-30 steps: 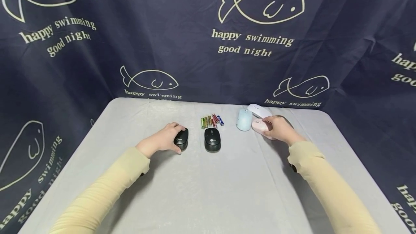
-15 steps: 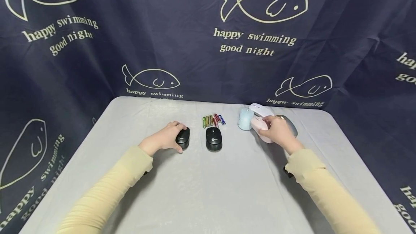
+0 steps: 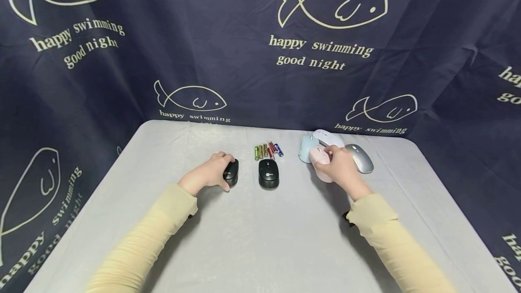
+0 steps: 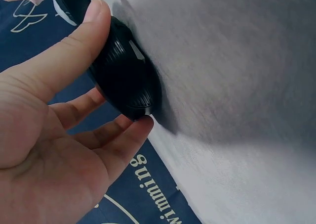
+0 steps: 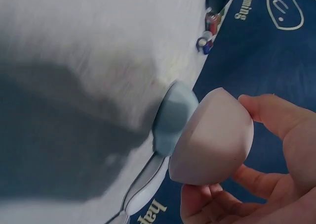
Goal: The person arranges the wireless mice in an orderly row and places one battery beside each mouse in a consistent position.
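My left hand [image 3: 206, 174] grips a black computer mouse [image 3: 230, 174] on the left part of the table. In the left wrist view the thumb lies along one side of that mouse [image 4: 123, 70] and fingertips touch the other. A pale pink mouse [image 3: 319, 155] is held by my right hand [image 3: 343, 169], thumb on one side and fingers on the other. The right wrist view shows the pink mouse [image 5: 217, 140] tilted and raised off the cloth, close to a light blue mouse [image 5: 174, 117]. Between my hands sits a second black mouse [image 3: 268, 174].
Several coloured batteries [image 3: 266, 150] lie behind the second black mouse. A white mouse [image 3: 329, 138] stands near the table's back edge, and a grey mouse [image 3: 360, 158] lies right of my right hand. Dark blue curtain [image 3: 252, 49] hangs behind the table [image 3: 260, 238].
My right hand has lifted the pink mouse and moved it left, in front of the light blue mouse, uncovering the grey mouse. The left hand keeps its grip on the black mouse.
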Motion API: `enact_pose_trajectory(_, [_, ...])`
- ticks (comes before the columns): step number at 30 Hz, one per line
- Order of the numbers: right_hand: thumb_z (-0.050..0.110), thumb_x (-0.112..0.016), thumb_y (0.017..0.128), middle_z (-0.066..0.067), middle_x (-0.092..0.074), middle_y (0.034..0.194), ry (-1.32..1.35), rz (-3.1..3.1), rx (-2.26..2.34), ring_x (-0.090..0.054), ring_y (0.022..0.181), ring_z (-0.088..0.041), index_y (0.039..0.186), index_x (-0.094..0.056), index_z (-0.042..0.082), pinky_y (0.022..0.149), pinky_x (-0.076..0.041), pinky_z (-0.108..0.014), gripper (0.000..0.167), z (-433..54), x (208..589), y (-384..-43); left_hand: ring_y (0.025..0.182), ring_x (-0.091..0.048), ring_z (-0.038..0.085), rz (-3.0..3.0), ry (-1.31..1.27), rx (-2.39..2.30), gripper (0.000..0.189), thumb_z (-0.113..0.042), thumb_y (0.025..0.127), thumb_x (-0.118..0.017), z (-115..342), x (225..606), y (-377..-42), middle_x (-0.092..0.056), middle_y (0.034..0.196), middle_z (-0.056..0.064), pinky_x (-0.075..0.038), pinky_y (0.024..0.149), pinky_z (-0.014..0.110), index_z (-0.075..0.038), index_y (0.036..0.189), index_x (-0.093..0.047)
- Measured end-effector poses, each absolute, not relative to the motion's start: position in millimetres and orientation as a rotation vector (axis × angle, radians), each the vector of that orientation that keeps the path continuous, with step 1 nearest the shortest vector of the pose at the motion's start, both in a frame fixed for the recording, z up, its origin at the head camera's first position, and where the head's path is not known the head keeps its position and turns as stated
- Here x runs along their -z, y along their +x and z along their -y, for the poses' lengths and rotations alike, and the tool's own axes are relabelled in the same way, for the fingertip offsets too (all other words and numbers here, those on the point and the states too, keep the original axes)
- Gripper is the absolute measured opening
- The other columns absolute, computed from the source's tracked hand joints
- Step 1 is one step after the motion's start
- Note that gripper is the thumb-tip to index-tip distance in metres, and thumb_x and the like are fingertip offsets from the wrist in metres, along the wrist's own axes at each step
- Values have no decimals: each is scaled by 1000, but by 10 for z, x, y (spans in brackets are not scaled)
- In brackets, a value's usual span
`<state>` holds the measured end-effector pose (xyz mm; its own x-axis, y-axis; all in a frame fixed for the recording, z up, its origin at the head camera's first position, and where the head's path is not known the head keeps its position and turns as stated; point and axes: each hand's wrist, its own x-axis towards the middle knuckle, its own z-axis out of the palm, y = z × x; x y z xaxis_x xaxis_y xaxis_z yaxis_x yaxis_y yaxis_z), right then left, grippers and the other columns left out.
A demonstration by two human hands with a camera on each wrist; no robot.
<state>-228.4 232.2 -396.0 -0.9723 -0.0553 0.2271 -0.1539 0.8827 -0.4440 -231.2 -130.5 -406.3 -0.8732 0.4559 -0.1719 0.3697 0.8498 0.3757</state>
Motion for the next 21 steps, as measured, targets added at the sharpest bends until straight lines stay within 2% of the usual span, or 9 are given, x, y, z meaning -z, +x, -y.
enact_pose_trajectory(4, [27, -75, 71, -24, -61, 90, 146, 2826, -685, -54, 90, -40, 108, -59, -5, 77, -42, -48, 52, -2221, 3998, -2238, 118, -44, 38, -2776, 623, -484, 83, -19, 60, -90, 1301, 4061, -2305, -48, 129, 21, -40, 100, 46, 0, 129, -47])
enact_pose_trajectory(21, [31, -76, 71, -28, -56, 97, 122, 2897, -691, -56, 89, -43, 108, -57, -6, 75, -47, -51, 55, -1952, 4156, -2122, 115, -45, 37, -2779, 627, -496, 81, -18, 58, -90, 1294, 4063, -2310, -49, 125, 21, -39, 100, 46, 1, 125, -49])
